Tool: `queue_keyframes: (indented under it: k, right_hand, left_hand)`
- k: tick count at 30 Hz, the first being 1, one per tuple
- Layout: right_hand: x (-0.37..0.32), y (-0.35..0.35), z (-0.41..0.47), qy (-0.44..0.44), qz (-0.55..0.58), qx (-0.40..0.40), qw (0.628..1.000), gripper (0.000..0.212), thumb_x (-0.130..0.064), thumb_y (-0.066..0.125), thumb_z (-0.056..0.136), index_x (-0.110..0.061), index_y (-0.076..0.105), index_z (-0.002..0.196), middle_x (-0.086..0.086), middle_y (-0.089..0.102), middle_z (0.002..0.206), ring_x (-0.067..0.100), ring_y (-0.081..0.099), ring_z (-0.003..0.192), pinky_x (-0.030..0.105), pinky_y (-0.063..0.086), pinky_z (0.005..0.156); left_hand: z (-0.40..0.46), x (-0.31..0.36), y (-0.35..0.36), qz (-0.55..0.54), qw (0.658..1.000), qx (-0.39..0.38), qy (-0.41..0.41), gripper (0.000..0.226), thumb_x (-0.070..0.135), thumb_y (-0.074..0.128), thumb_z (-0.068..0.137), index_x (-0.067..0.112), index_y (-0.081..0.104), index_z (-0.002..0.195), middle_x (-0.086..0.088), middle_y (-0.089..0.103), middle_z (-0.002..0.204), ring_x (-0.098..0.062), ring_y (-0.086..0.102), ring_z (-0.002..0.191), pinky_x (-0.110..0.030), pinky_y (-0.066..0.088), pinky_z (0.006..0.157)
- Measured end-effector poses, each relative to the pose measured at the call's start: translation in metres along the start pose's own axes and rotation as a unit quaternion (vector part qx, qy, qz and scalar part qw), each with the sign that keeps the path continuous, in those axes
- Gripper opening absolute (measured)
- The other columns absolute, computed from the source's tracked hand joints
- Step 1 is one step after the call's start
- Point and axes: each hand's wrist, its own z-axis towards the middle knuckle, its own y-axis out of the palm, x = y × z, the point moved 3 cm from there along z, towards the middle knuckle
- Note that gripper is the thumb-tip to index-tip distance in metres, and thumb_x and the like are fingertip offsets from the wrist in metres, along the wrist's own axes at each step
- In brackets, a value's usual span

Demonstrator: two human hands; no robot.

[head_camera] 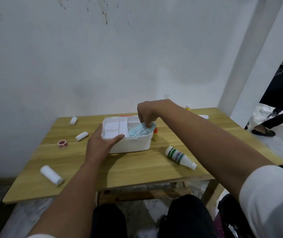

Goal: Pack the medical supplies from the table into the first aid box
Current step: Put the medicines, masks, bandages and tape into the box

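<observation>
R hand (148,115) on packet (139,131) in box (132,143)

This looks like a plain, bare room in a house or small workplace; which one is hard to tell. A small wooden tabletop (137,169) stands pushed up against a white wall (103,57) that has dark splashes high above the tabletop. To the right of the tabletop a white pillar (250,66) stands beside an open doorway, where another person's leg and dark shoe (263,132) show on a pale floor (281,143). Under the tabletop the floor looks marbled.
</observation>
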Motion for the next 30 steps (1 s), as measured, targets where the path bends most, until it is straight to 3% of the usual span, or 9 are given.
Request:
queue_keyframes:
  k: [2, 6, 10, 15, 17, 25, 30]
  right_hand:
    - [-0.003, -0.001, 0.0, 0.002, -0.014, 0.002, 1.0, 0.038, -0.013, 0.091, 0.073, -0.008, 0.078, 0.107, 0.004, 0.075, 0.1, 0.024, 0.074, 0.089, 0.038, 0.064, 0.082]
    - [-0.004, -0.003, -0.004, 0.004, -0.013, -0.008, 1.0, 0.038, -0.01, 0.089, 0.075, -0.007, 0.076, 0.112, 0.005, 0.075, 0.105, 0.024, 0.073, 0.092, 0.037, 0.064, 0.084]
    - [-0.008, -0.005, -0.005, 0.0, -0.039, -0.001, 0.999, 0.038, -0.01, 0.088, 0.074, -0.008, 0.075, 0.11, 0.005, 0.074, 0.102, 0.023, 0.071, 0.092, 0.039, 0.063, 0.086]
    - [-0.004, -0.004, 0.001, -0.002, -0.028, -0.017, 0.999, 0.038, -0.009, 0.088, 0.074, -0.01, 0.077, 0.11, 0.004, 0.075, 0.103, 0.024, 0.072, 0.094, 0.039, 0.063, 0.086]
    - [-0.002, -0.004, 0.003, -0.005, -0.014, -0.02, 1.0, 0.038, -0.009, 0.088, 0.074, -0.01, 0.078, 0.11, 0.002, 0.075, 0.103, 0.023, 0.073, 0.094, 0.038, 0.063, 0.086]
    - [0.008, -0.004, -0.003, -0.02, 0.058, -0.021, 0.998, 0.037, -0.007, 0.084, 0.08, -0.009, 0.077, 0.116, 0.001, 0.075, 0.104, 0.019, 0.071, 0.096, 0.031, 0.061, 0.085]
    - [-0.003, -0.003, -0.006, -0.025, 0.009, -0.009, 1.0, 0.04, -0.007, 0.086, 0.077, -0.009, 0.075, 0.116, 0.004, 0.075, 0.111, 0.023, 0.07, 0.1, 0.037, 0.061, 0.089]
  left_hand:
    - [-0.001, 0.001, 0.0, -0.005, 1.0, 0.002, 0.007, 0.107, 0.082, 0.076, 0.061, 0.033, 0.048, 0.151, 0.007, 0.06, 0.147, -0.02, 0.053, 0.134, -0.045, 0.053, 0.102]
    - [0.001, 0.001, 0.0, 0.008, 1.0, 0.0, -0.008, 0.112, 0.078, 0.081, 0.063, 0.027, 0.044, 0.156, 0.003, 0.054, 0.154, -0.023, 0.05, 0.139, -0.048, 0.052, 0.105]
    - [0.012, 0.007, -0.003, 0.019, 0.999, -0.026, -0.001, 0.102, 0.061, 0.089, 0.067, 0.024, 0.048, 0.153, -0.001, 0.054, 0.153, -0.025, 0.05, 0.137, -0.04, 0.049, 0.094]
    - [0.033, 0.007, -0.011, 0.021, 0.987, -0.158, 0.008, 0.125, 0.086, 0.084, 0.043, 0.036, 0.044, 0.15, 0.011, 0.055, 0.146, -0.013, 0.051, 0.125, -0.032, 0.047, 0.085]
    - [0.04, 0.01, -0.013, 0.025, 0.981, -0.193, 0.015, 0.122, 0.08, 0.087, 0.044, 0.037, 0.042, 0.149, 0.014, 0.054, 0.141, -0.013, 0.051, 0.124, -0.03, 0.046, 0.085]
    - [0.051, 0.008, -0.013, 0.028, 0.971, -0.239, -0.004, 0.137, 0.079, 0.09, 0.034, 0.036, 0.036, 0.153, 0.011, 0.049, 0.141, -0.019, 0.049, 0.126, -0.049, 0.056, 0.099]
    - [0.049, 0.009, -0.013, 0.027, 0.973, -0.23, -0.005, 0.138, 0.079, 0.088, 0.035, 0.036, 0.034, 0.155, 0.014, 0.045, 0.138, -0.017, 0.047, 0.124, -0.05, 0.056, 0.099]
